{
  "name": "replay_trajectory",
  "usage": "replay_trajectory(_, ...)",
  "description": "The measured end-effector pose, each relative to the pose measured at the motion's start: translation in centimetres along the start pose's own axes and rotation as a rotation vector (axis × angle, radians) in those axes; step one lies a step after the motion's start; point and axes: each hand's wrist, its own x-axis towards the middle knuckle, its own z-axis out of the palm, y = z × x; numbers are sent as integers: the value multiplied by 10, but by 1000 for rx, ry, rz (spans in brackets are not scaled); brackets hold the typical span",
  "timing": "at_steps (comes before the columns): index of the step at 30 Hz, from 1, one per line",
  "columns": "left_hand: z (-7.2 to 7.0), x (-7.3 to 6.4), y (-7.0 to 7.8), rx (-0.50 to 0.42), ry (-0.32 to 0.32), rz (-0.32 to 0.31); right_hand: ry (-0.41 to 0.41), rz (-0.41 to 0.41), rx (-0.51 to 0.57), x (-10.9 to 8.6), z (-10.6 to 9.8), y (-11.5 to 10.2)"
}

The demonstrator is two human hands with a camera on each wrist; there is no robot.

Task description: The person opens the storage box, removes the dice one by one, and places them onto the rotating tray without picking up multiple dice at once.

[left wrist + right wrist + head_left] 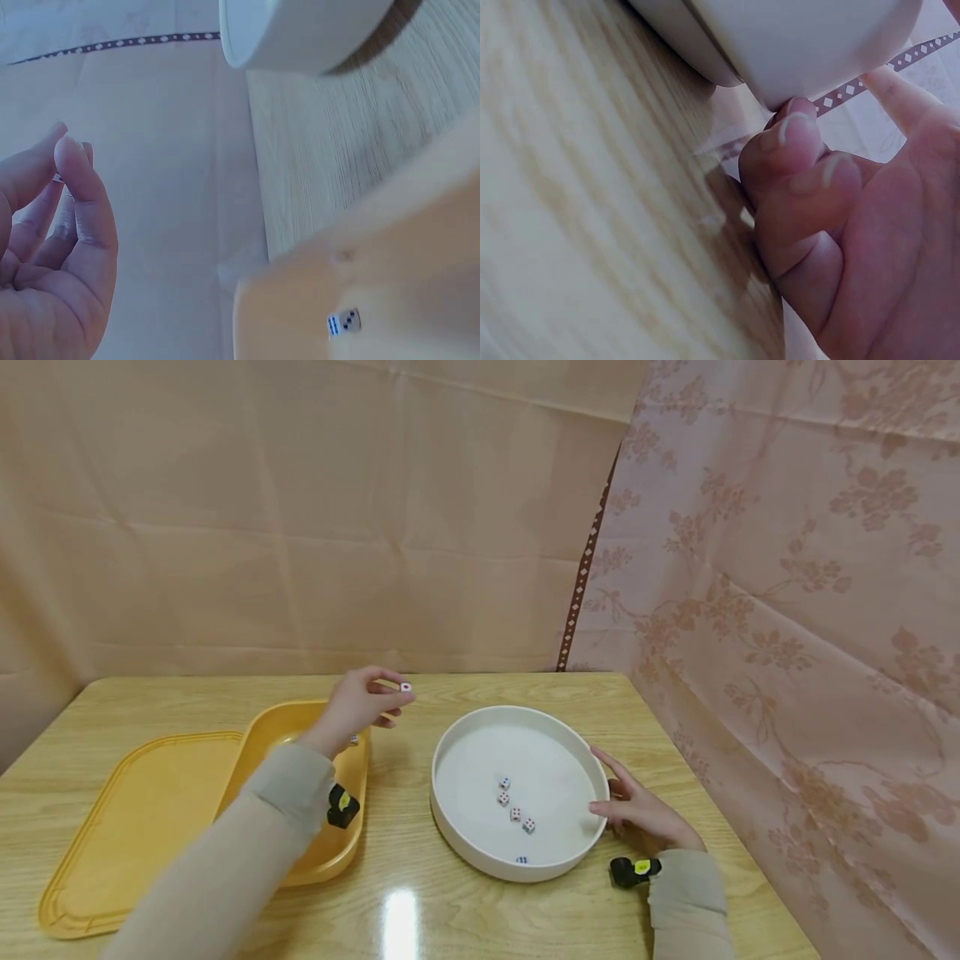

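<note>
Between thumb and fingertips my left hand (358, 706) pinches a white die (406, 687), held above the far end of a yellow plastic tub (362, 827). In the left wrist view the fingers mostly hide that die. Another die (344, 322) lies in the tub. My right hand (648, 814) grips the right side of a round white tray (480, 866), its thumb over the rim and the other fingers outside against the wall. Several dice lie in the tray, among them one die (529, 826) near the middle and a blue-dotted die (522, 860) by the near wall.
A flat yellow lid (142, 827) lies on the wooden table (408, 835), left of the tub and partly beneath it. Cloth curtains hang behind the table (315, 527) and along its right side. A strip of table separates tub and tray.
</note>
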Motion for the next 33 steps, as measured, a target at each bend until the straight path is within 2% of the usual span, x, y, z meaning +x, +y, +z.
replay_trajectory(6, 12, 0, 4, -23, -27, 12, 8, 8, 13, 0, 1, -1)
replay_trajectory(16, 34, -1, 1, -49, -105, 4, 5, 0, -11, 1, 0, 0)
replay_trajectory(23, 50, -4, -5, -40, -197, 35, 16, 21, 6, 3, 0, 1)
replay_trajectory(33, 67, -12, -3, -20, -325, 19, 28, 15, -3, 2, -1, 1)
